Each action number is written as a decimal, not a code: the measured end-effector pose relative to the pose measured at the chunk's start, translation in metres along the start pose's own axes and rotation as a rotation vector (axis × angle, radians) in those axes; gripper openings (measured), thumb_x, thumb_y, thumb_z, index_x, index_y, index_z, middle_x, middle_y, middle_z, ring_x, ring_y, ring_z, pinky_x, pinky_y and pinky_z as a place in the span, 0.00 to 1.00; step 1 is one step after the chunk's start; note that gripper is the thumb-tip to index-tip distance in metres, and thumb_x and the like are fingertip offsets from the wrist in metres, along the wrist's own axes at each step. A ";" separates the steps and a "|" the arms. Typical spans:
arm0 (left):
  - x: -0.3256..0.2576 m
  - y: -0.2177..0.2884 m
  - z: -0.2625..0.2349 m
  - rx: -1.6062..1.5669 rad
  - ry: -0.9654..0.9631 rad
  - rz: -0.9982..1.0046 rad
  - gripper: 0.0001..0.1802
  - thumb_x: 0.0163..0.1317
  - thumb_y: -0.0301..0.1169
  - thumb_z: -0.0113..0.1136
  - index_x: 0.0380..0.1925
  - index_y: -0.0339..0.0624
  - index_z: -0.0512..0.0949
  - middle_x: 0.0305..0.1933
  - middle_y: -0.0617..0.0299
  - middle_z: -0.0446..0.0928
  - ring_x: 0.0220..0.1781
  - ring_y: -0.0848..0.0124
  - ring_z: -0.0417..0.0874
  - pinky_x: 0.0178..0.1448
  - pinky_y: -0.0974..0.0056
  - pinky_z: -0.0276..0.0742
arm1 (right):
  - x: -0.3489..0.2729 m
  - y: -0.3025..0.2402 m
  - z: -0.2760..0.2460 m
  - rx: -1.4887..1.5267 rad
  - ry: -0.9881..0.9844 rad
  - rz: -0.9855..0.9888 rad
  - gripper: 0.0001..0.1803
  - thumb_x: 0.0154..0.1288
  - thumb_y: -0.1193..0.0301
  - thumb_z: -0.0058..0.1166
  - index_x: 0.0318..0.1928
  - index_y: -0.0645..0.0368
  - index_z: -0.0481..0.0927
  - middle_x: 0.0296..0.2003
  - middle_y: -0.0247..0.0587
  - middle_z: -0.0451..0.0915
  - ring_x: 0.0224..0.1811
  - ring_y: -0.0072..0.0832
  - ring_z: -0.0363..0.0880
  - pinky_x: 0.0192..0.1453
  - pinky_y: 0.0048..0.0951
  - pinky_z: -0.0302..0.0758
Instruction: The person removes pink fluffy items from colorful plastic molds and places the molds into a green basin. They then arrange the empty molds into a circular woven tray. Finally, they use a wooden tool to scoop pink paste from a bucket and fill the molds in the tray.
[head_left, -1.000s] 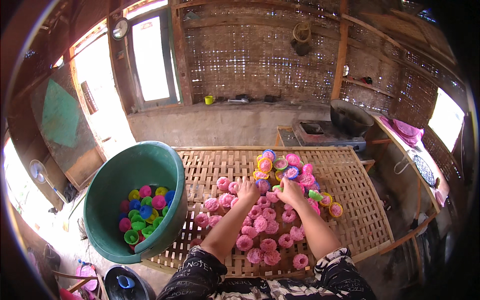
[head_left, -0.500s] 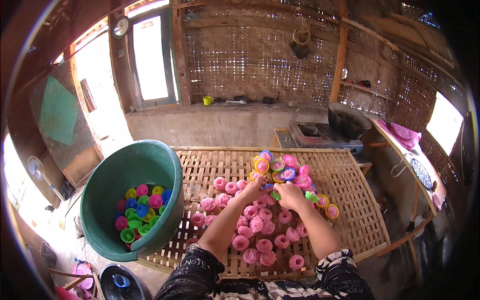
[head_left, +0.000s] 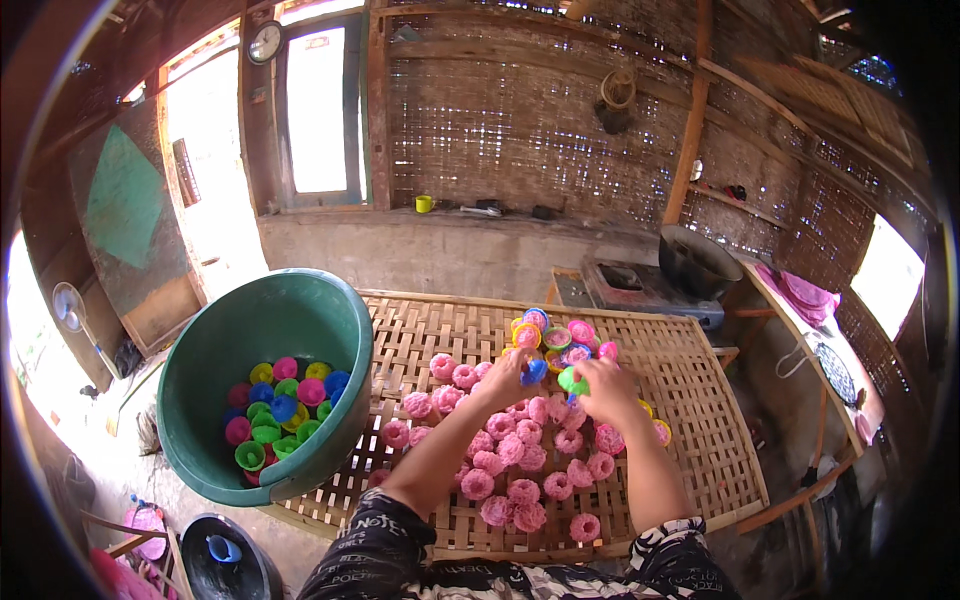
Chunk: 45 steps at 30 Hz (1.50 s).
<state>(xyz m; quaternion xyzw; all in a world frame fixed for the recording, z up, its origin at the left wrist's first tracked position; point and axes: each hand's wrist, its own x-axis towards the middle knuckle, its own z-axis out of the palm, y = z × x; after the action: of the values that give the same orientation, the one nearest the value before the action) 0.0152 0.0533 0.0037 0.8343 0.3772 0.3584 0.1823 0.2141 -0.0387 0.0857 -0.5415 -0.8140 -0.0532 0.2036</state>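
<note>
My left hand (head_left: pixel 508 370) is closed on a small blue plastic mould (head_left: pixel 534 373) above the far part of a woven bamboo rack (head_left: pixel 430 320). Just to its right, a green plastic mould (head_left: pixel 572 381) is gripped in the fingers of my right hand (head_left: pixel 605 388). Beyond both hands sits a cluster of coloured moulds filled with pink strands, among them a yellow mould (head_left: pixel 526 336). Many pink ring-shaped cakes of strands (head_left: pixel 511 448) lie loose on the rack below and between my forearms. My right hand covers part of the filled moulds.
Left of the rack, a large green tub (head_left: pixel 180 400) holds several coloured moulds (head_left: pixel 284 408). A black basin (head_left: pixel 225 575) with a blue cup stands at the lower left. Behind the rack are a stove (head_left: pixel 640 292) and a dark wok (head_left: pixel 698 262); a narrow table (head_left: pixel 850 370) runs along the right.
My hands have moved apart, with the blue mould now clear in the left and the green one in the right. The view has shifted slightly.
</note>
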 end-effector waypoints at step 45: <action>-0.249 0.100 -0.239 0.679 0.408 -0.313 0.27 0.53 0.40 0.64 0.52 0.43 0.72 0.41 0.54 0.79 0.42 0.58 0.80 0.48 0.58 0.74 | 0.141 -0.015 0.152 -0.374 -0.508 -0.236 0.23 0.50 0.70 0.57 0.51 0.50 0.77 0.54 0.45 0.69 0.58 0.42 0.67 0.58 0.43 0.70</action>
<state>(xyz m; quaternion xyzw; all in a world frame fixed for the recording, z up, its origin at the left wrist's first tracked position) -0.2242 -0.1928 0.1084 0.6918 0.6242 0.3394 -0.1290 0.1125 0.1226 0.0041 -0.4676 -0.8718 -0.0882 -0.1160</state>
